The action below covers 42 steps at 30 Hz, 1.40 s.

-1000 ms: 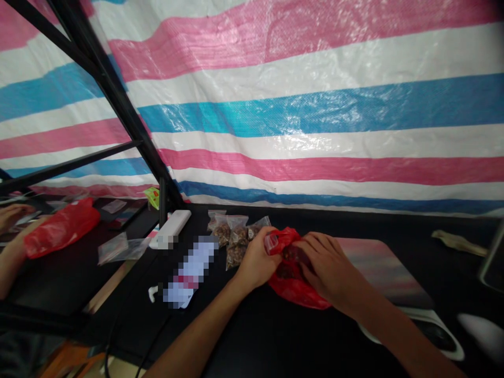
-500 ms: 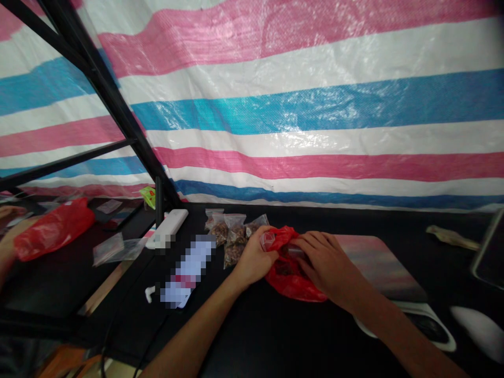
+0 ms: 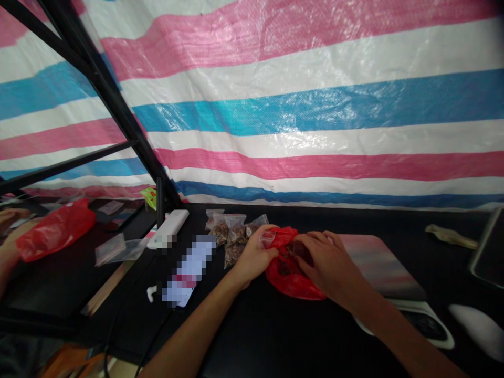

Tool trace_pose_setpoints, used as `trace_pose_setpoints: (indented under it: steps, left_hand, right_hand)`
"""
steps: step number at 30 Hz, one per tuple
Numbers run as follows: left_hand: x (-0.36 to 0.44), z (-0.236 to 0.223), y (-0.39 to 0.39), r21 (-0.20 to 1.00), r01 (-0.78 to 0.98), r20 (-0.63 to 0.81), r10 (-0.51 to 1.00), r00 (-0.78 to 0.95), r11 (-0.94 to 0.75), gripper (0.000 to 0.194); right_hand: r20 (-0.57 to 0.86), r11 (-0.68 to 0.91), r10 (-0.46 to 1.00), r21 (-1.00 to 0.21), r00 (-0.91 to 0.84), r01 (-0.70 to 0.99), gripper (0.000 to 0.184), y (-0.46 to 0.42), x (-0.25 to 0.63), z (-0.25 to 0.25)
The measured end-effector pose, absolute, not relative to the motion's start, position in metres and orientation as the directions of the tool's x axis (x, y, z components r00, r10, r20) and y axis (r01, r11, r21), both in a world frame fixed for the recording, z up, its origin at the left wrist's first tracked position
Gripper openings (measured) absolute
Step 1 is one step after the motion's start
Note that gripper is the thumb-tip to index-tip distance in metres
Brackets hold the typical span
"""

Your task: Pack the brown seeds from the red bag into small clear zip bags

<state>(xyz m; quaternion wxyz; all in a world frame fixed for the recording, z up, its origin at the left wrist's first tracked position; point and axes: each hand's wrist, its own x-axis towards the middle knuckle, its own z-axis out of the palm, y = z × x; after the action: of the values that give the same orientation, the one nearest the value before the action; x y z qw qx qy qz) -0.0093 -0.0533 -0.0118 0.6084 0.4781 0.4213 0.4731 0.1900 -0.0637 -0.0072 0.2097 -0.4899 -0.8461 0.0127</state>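
Observation:
A red plastic bag lies open on the black table, with dark brown, crumbly bits visible inside. My left hand is closed at its left edge. Between that hand's thumb and fingers shows a small clear zip bag, against the red plastic. My right hand reaches into the mouth of the red bag from the right. Its fingers are curled over something dark and partly see-through that I cannot make out. Just left of my left hand lie several filled zip bags of brown bits.
Left of the filled bags are a phone, a white earbud and a white power strip. To the right are a mouse pad and a white mouse. At far left, another person's hand is near a second red bag.
My right hand's fingers have dipped lower into the red bag. The greyish, see-through thing under them is now mostly hidden. My left hand keeps its hold.

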Motion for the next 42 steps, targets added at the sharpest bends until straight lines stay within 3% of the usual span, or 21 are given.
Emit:
trace_pose_setpoints:
  steps: [3,6,10,14,19,26,33,39,42]
  left_hand:
    - [-0.011,-0.016,-0.050,0.993,-0.109,0.062,0.987,0.150,-0.046,0.051]
    - [-0.011,-0.019,-0.050,0.968,0.062,0.237,0.967,0.094,-0.244,0.046]
    - [-0.010,-0.021,-0.055,0.868,0.336,0.361,0.929,0.078,-0.366,0.050]
    - [-0.009,-0.018,-0.061,0.753,0.481,0.434,0.889,0.149,-0.448,0.048]
    - [-0.012,-0.018,-0.063,0.688,0.508,0.467,0.852,0.237,-0.518,0.049]
    - [-0.011,-0.022,-0.063,0.696,0.485,0.496,0.843,0.207,-0.529,0.067]
    - [-0.013,-0.019,-0.063,0.600,0.600,0.514,0.829,0.219,-0.530,0.044]
    - [-0.014,-0.017,-0.064,0.549,0.620,0.445,0.824,0.350,-0.560,0.041]
    - [-0.014,-0.018,-0.064,0.579,0.596,0.439,0.829,0.347,-0.556,0.048]
  right_hand:
    - [0.350,0.515,0.840,-0.273,-0.414,0.813,0.025,-0.063,0.190,-0.005]
    - [0.420,0.528,0.824,-0.326,-0.380,0.784,0.023,-0.062,0.191,0.002]
    - [0.532,0.562,0.792,-0.441,-0.300,0.700,0.029,-0.064,0.191,0.014]
    - [0.499,0.579,0.808,-0.571,-0.314,0.582,0.036,-0.072,0.186,0.021]
    - [0.495,0.643,0.759,-0.465,-0.423,0.609,0.037,-0.076,0.180,0.014]
    - [0.526,0.662,0.745,-0.510,-0.410,0.549,0.029,-0.075,0.182,0.010]
    - [0.503,0.694,0.715,-0.422,-0.485,0.583,0.035,-0.077,0.183,0.010]
    - [0.468,0.670,0.737,-0.410,-0.488,0.619,0.021,-0.076,0.184,0.009]
    - [0.453,0.671,0.736,-0.389,-0.503,0.632,0.026,-0.076,0.183,0.008]
